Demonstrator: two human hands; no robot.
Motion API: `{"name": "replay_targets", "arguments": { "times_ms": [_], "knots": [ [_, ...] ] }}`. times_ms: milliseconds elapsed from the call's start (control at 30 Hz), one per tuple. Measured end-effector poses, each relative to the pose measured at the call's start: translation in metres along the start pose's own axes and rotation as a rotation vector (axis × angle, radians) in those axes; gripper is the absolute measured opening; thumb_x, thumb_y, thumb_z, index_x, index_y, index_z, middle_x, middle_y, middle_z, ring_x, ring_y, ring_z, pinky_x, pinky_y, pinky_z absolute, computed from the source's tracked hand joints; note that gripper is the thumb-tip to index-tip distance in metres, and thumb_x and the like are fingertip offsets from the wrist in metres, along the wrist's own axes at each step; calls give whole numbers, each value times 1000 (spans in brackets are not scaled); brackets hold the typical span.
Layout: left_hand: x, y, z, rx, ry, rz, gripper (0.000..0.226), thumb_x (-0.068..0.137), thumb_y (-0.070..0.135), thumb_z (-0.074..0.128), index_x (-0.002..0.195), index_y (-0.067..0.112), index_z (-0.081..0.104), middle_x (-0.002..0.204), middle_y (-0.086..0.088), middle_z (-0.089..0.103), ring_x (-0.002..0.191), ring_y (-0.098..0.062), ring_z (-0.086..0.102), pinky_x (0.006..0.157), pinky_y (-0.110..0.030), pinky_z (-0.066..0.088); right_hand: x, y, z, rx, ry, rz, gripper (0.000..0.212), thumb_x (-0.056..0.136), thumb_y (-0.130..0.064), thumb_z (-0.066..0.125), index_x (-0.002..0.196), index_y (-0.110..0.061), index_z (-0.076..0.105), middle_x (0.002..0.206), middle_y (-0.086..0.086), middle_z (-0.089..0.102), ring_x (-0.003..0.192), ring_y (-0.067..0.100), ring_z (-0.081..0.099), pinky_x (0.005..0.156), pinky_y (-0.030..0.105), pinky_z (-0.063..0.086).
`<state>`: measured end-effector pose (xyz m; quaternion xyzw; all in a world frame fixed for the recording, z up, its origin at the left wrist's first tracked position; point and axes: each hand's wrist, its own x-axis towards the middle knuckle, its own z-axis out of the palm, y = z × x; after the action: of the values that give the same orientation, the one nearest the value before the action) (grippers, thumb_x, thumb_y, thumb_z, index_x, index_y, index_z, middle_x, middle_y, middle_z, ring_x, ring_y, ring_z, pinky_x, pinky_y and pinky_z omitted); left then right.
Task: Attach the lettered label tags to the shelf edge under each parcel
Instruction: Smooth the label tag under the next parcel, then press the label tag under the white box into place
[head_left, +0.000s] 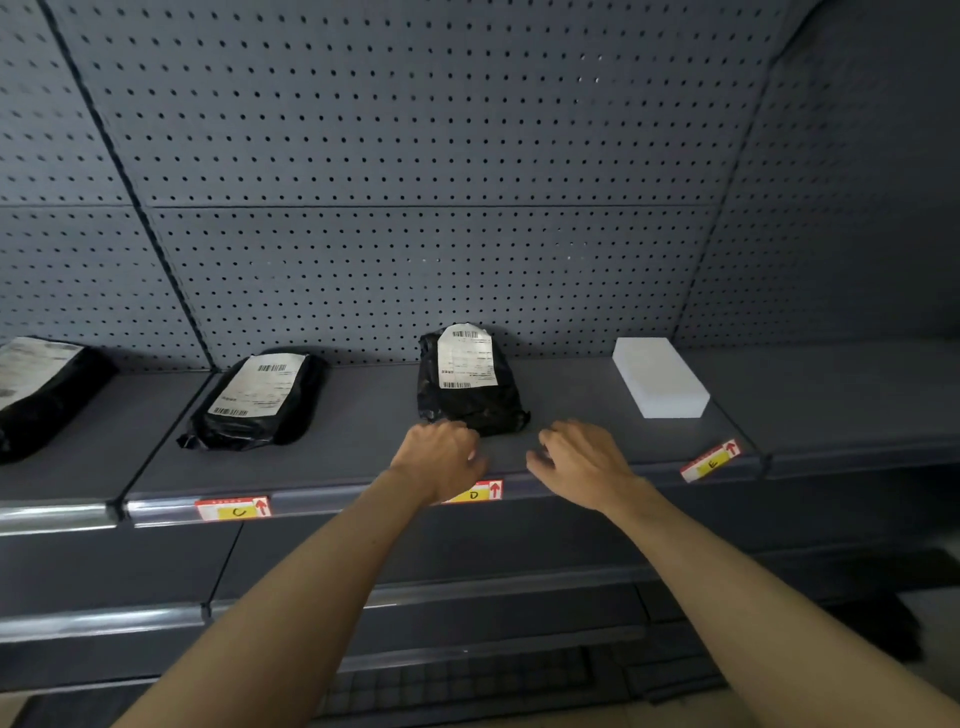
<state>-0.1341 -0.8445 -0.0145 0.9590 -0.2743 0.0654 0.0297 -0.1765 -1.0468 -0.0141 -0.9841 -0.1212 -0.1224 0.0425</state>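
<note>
**Shelf edge status: tags C, D and E seated in the strip**

Nearest to us, both forearms reach up and forward to the shelf edge (363, 491). Along that edge we read three lettered tags. The C tag (234, 508) sits at the left, the D tag (475, 492) in the middle, and the E tag (710, 460) at the right, tilted with the strip.

Our left hand (441, 457) lies over the edge with its wrist covering the left part of the D tag. Its fingers are curled down onto the shelf surface, and they pinch nothing that we can see. Our right hand (582, 462) rests just right of it, fingers loosely bent and slightly spread, empty.

Farther in, the middle black parcel (467, 384) stands directly beyond the left hand, touching or nearly touching its knuckles; we cannot tell which. The left black parcel (260, 397) lies beyond the C tag. The white box (660, 376) lies beyond the E tag. A further black parcel (41, 389) rests on the adjoining shelf at far left. The pegboard back panel (415, 182) closes the scene.
</note>
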Motion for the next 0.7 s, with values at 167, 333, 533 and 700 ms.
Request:
{"name": "replay_targets", "arguments": {
  "times_ms": [167, 333, 533, 700],
  "knots": [
    [28, 44, -20, -40, 13, -10, 35, 92, 44, 45, 84, 17, 66, 99, -7, 70, 97, -29, 64, 82, -39, 49, -19, 56, -28, -3, -26, 128, 36, 91, -38, 49, 69, -9, 49, 71, 7, 51, 74, 27, 57, 62, 33, 43],
    [59, 104, -18, -35, 21, -15, 36, 93, 48, 45, 88, 21, 68, 102, -10, 70, 100, -31, 64, 82, -37, 48, -41, 125, -42, -53, -33, 211, 34, 89, -36, 47, 78, -6, 57, 85, 13, 60, 85, 29, 56, 64, 33, 39],
    [100, 182, 2, -36, 21, -82, 42, 92, 50, 43, 86, 19, 70, 97, -11, 71, 92, -33, 66, 77, -37, 47, -61, 206, -49, -41, -43, 178, 33, 90, -35, 47, 86, -5, 61, 88, 10, 59, 86, 26, 56, 63, 33, 42],
    [131, 244, 23, -38, -1, -107, 35, 92, 43, 45, 89, 17, 69, 97, -11, 70, 84, -31, 65, 72, -35, 44, -75, 256, -43, -2, -24, 121, 28, 91, -33, 49, 95, -8, 62, 93, 7, 58, 87, 22, 56, 64, 31, 44]
  ]
}}
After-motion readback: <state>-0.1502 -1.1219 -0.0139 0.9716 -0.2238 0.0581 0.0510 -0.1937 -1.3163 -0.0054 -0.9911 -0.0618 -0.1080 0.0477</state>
